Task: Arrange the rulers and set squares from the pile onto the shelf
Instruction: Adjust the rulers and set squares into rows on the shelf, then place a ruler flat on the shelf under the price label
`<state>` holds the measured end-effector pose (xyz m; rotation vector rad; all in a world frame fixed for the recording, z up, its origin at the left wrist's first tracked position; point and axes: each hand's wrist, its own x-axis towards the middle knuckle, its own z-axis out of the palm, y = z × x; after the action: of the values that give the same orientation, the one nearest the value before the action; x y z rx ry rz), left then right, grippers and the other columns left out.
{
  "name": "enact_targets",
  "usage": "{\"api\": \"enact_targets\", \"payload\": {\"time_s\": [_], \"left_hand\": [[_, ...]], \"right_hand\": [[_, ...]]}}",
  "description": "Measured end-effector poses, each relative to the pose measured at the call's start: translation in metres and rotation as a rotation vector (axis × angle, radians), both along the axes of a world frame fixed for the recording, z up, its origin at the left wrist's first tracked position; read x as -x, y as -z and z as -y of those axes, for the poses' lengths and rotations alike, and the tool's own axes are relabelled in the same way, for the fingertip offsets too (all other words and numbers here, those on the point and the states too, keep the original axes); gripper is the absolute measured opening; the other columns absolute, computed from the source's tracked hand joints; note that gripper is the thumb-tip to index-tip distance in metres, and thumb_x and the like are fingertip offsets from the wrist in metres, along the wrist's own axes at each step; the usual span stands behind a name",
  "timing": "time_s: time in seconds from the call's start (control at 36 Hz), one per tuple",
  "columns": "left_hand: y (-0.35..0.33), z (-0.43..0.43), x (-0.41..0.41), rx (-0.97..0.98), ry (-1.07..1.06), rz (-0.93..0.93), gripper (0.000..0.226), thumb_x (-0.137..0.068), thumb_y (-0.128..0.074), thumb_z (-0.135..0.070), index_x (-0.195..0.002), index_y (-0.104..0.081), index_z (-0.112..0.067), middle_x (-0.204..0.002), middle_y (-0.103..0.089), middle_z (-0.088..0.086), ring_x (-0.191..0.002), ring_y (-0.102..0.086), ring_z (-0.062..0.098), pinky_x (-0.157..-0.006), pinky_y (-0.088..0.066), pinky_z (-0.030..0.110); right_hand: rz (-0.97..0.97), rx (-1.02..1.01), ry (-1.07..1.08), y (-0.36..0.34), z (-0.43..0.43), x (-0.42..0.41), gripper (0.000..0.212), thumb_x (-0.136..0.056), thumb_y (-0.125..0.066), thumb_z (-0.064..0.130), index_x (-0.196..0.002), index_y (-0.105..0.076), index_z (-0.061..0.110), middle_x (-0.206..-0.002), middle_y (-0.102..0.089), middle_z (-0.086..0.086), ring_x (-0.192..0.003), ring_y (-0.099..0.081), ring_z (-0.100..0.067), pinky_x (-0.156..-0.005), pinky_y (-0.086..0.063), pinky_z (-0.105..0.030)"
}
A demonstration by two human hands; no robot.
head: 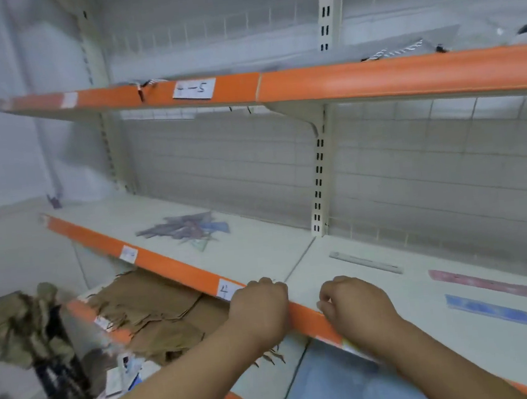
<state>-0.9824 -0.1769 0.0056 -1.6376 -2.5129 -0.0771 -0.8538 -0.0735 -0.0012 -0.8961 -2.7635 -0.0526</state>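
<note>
A loose pile of rulers and set squares (187, 230), grey, blue and clear, lies on the middle shelf (261, 248) toward its back left. On the right part of that shelf three rulers lie side by side: a clear one (366, 263), a pink one (492, 285) and a blue one (511, 313). My left hand (260, 307) curls its fingers over the shelf's orange front edge (171, 267). My right hand (354, 306) rests on the shelf just behind that edge with fingers curled, and nothing shows in it.
An upper shelf (373, 80) with an orange edge overhangs the work area. A slotted upright post (318, 177) stands at the back between shelf sections. Brown cardboard (150, 312) fills the lower shelf. A stool with camouflage cloth (28, 324) stands on the floor at left.
</note>
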Motion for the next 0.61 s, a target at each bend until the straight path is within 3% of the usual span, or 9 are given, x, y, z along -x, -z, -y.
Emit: {"api": "enact_targets", "payload": {"time_s": [0.11,0.31,0.47,0.61], "left_hand": [[-0.002,0.045,0.064,-0.036,-0.053,0.01,0.021,-0.094,-0.044,-0.021,-0.11,-0.054,-0.012,-0.116,-0.056,0.009,-0.109,-0.055,0.029,-0.081,-0.045,0.034],[0.001,0.091,0.155,-0.068,-0.152,0.03,0.016,-0.097,-0.041,-0.022,-0.085,-0.046,-0.014,-0.1,-0.059,0.01,-0.091,-0.057,0.027,-0.065,-0.039,0.032],[0.002,0.104,0.213,-0.082,-0.208,0.063,0.014,-0.097,-0.041,-0.022,-0.091,-0.05,-0.014,-0.101,-0.057,0.008,-0.095,-0.056,0.026,-0.069,-0.042,0.032],[0.006,0.095,0.262,-0.091,-0.241,0.043,0.026,-0.095,-0.04,-0.019,-0.071,-0.032,-0.014,-0.081,-0.049,0.003,-0.084,-0.052,0.024,-0.062,-0.034,0.03]], "right_hand": [[-0.014,0.006,-0.043,-0.003,0.031,0.058,0.027,-0.095,-0.04,0.033,-0.104,-0.061,0.019,-0.107,-0.058,-0.001,-0.102,-0.056,-0.021,-0.077,-0.045,-0.031],[-0.009,-0.022,-0.141,-0.003,0.061,0.147,0.028,-0.096,-0.04,0.038,-0.103,-0.061,0.021,-0.104,-0.058,0.001,-0.098,-0.057,-0.019,-0.073,-0.044,-0.029],[0.005,-0.022,-0.19,-0.005,0.067,0.215,0.027,-0.095,-0.042,0.038,-0.101,-0.061,0.02,-0.099,-0.059,0.002,-0.092,-0.056,-0.017,-0.075,-0.049,-0.032],[0.006,-0.027,-0.202,-0.003,0.053,0.271,0.027,-0.095,-0.041,0.038,-0.101,-0.062,0.022,-0.101,-0.061,0.003,-0.093,-0.057,-0.016,-0.076,-0.048,-0.03]]}}
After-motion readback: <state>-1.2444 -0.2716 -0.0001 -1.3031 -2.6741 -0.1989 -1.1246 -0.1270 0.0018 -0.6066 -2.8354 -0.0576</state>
